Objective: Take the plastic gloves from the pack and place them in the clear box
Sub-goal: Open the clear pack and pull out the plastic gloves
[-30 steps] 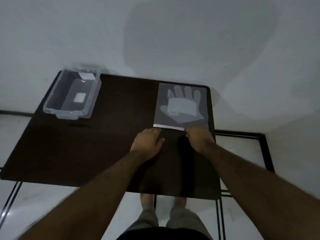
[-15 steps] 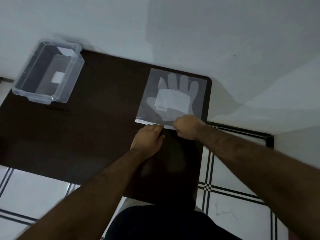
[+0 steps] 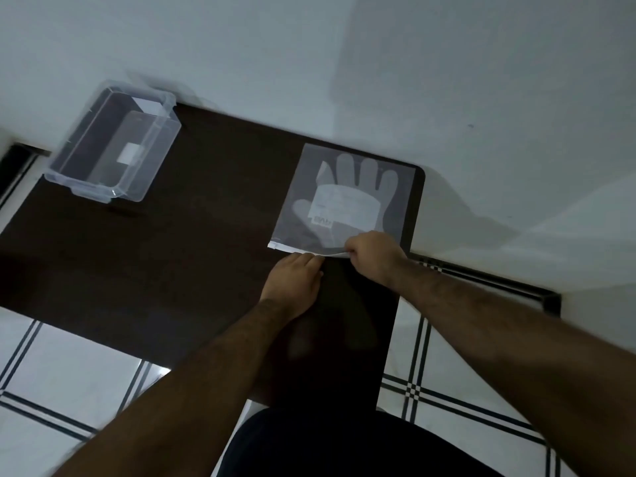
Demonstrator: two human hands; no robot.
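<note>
A flat clear pack (image 3: 395, 187) with a white sealing strip along its near edge lies at the table's far right corner. Pale plastic gloves (image 3: 358, 180) with a white label show through it. My right hand (image 3: 373, 258) pinches the near strip of the pack and lifts it slightly. My left hand (image 3: 292, 280) rests just left of it, fingertips on the same edge. The clear box (image 3: 113, 142), open and with nothing in it but a label, stands at the table's far left corner.
The dark wooden table (image 3: 192, 242) stands against a white wall. White floor tiles with black lines (image 3: 447, 401) lie around it. A black metal frame (image 3: 488, 280) runs along the floor at the right.
My right hand has closed on the pack's near strip and raised it a little. My left hand has stayed at that edge. The view has shifted slightly.
</note>
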